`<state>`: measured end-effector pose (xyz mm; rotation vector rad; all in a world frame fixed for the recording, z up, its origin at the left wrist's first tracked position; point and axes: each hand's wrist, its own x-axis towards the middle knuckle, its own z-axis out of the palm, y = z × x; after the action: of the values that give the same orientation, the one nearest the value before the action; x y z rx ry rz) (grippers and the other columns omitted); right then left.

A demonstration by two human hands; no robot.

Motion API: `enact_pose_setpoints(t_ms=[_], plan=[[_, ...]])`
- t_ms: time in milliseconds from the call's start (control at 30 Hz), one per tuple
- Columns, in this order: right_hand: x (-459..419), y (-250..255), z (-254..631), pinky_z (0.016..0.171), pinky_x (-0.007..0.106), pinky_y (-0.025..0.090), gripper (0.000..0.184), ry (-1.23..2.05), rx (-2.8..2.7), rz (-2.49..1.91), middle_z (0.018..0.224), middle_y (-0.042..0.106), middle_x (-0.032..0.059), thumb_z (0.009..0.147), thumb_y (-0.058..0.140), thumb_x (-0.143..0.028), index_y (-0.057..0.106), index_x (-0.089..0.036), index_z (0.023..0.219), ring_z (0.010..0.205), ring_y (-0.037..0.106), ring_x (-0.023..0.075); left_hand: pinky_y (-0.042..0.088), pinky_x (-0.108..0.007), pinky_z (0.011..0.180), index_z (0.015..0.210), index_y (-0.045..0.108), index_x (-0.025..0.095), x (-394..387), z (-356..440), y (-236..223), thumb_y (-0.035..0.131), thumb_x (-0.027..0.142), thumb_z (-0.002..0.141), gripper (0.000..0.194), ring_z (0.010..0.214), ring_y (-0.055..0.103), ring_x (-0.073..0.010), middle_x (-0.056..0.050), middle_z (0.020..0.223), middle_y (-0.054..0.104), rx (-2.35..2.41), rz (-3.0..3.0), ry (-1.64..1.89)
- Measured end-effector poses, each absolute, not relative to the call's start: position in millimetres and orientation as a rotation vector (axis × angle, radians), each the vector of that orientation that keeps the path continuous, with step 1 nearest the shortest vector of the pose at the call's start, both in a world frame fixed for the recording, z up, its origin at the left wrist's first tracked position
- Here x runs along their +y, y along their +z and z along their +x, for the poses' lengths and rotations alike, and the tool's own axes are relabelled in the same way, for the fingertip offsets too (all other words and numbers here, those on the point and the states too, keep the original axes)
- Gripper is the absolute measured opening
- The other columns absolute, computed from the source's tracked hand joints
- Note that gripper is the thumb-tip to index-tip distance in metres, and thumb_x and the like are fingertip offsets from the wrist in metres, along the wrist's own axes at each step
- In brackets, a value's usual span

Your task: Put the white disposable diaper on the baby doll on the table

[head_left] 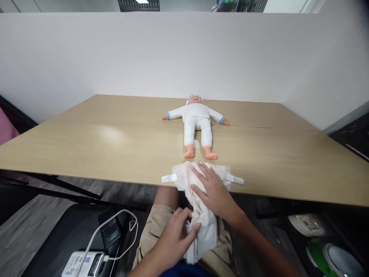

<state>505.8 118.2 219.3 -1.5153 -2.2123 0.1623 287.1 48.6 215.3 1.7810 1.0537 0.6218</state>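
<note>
A white diaper [206, 232] lies partly over the near edge of the table and hangs down above my lap. Its two side tabs stretch out left and right on the tabletop. My right hand [211, 190] rests on its upper part, fingers spread flat. Lower down, my left hand [180, 236] pinches the diaper's left side edge between thumb and fingers. Just beyond the diaper, a baby doll [197, 119] in white clothes with blue cuffs lies on its back, arms out and feet toward me.
The wooden table [86, 142] meets a white wall [144, 54] at the back. To the lower left, a black chair seat [57, 231] carries a phone [111, 231] and a white power bank [83, 263] with a cable. Round containers [343, 259] sit at the lower right.
</note>
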Motion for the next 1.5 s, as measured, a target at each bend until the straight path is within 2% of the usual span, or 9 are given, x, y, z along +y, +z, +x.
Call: enact_pose_setpoints(t_ms=[200, 300, 500, 633, 767, 967, 1233, 1367, 1500], plan=[[138, 222, 508, 0.138, 0.058, 0.032, 0.063, 0.197, -2.261, -1.550, 0.181, 0.035, 0.0064, 0.114, 0.050, -0.050, 0.042, -0.029, 0.173, 0.170, 0.031, 0.0292, 0.052, -0.037, 0.091, 0.114, 0.070, 0.023, 129, 250, 268, 0.053, 0.027, 0.113, 0.017, 0.100, 0.067, -0.0241, -0.006, 0.106, 0.077, 0.960, 2.352, 0.655], [140, 225, 508, 0.137, 0.059, 0.034, 0.064, 0.238, -2.262, -1.566, 0.182, 0.035, 0.0053, 0.113, 0.051, -0.051, 0.041, -0.031, 0.173, 0.169, 0.032, 0.0291, 0.053, -0.043, 0.100, 0.128, 0.067, 0.021, 198, 255, 278, 0.054, 0.023, 0.111, 0.021, 0.113, 0.066, -0.0277, -0.010, 0.124, 0.077, 1.012, 2.560, 0.811], [142, 225, 506, 0.134, 0.061, 0.039, 0.065, 0.271, -2.212, -1.574, 0.180, 0.039, 0.0048, 0.110, 0.058, -0.049, 0.043, -0.035, 0.172, 0.167, 0.037, 0.0319, 0.041, -0.057, 0.124, 0.165, 0.046, 0.020, 326, 306, 281, 0.063, 0.003, 0.093, 0.077, 0.160, 0.042, -0.0410, -0.022, 0.178, 0.038, 0.909, 2.936, 0.525], [145, 225, 506, 0.133, 0.061, 0.041, 0.066, 0.291, -2.179, -1.554, 0.179, 0.041, 0.0038, 0.109, 0.061, -0.047, 0.043, -0.037, 0.172, 0.165, 0.040, 0.0329, 0.029, -0.052, 0.134, 0.168, 0.045, 0.035, 355, 335, 287, 0.069, -0.007, 0.078, 0.102, 0.169, 0.031, -0.0370, -0.010, 0.186, 0.027, 0.397, 3.096, 0.308], [149, 226, 507, 0.132, 0.061, 0.044, 0.069, 0.337, -2.163, -1.537, 0.178, 0.043, 0.0025, 0.107, 0.064, -0.048, 0.043, -0.039, 0.172, 0.164, 0.043, 0.0339, 0.031, -0.046, 0.133, 0.152, 0.063, 0.034, 363, 349, 292, 0.068, -0.006, 0.079, 0.083, 0.163, 0.043, -0.0312, -0.005, 0.177, 0.047, 0.139, 3.079, 0.283], [156, 226, 510, 0.134, 0.060, 0.042, 0.069, 0.350, -2.222, -1.555, 0.180, 0.037, 0.0025, 0.108, 0.062, -0.050, 0.042, -0.036, 0.173, 0.166, 0.040, 0.0331, 0.042, -0.052, 0.118, 0.124, 0.076, 0.027, 371, 360, 284, 0.064, 0.024, 0.099, 0.027, 0.135, 0.063, -0.0360, -0.013, 0.148, 0.073, 0.082, 2.972, 0.413], [200, 222, 521, 0.136, 0.060, 0.037, 0.069, 0.353, -2.260, -1.558, 0.183, 0.030, 0.0023, 0.111, 0.058, -0.056, 0.037, -0.039, 0.174, 0.170, 0.031, 0.0308, 0.047, -0.048, 0.112, 0.127, 0.072, 0.029, 383, 364, 333, 0.065, 0.035, 0.099, 0.030, 0.118, 0.066, -0.0295, -0.006, 0.135, 0.079, 0.156, 2.602, 0.733], [254, 221, 526, 0.137, 0.061, 0.033, 0.067, 0.280, -2.253, -1.532, 0.179, 0.040, 0.0083, 0.110, 0.060, -0.054, 0.043, -0.033, 0.172, 0.168, 0.036, 0.0308, 0.053, -0.045, 0.104, 0.123, 0.073, 0.027, 396, 366, 370, 0.078, 0.044, 0.092, 0.035, 0.113, 0.067, -0.0281, -0.004, 0.120, 0.081, 0.330, 2.468, 0.880], [322, 222, 531, 0.135, 0.061, 0.035, 0.062, 0.237, -2.245, -1.453, 0.174, 0.048, 0.0120, 0.109, 0.063, -0.054, 0.053, -0.028, 0.165, 0.165, 0.040, 0.0329, 0.055, -0.041, 0.103, 0.125, 0.073, 0.022, 409, 367, 388, 0.079, 0.042, 0.094, 0.038, 0.113, 0.072, -0.0258, -0.007, 0.124, 0.080, 0.430, 2.333, 0.967]])
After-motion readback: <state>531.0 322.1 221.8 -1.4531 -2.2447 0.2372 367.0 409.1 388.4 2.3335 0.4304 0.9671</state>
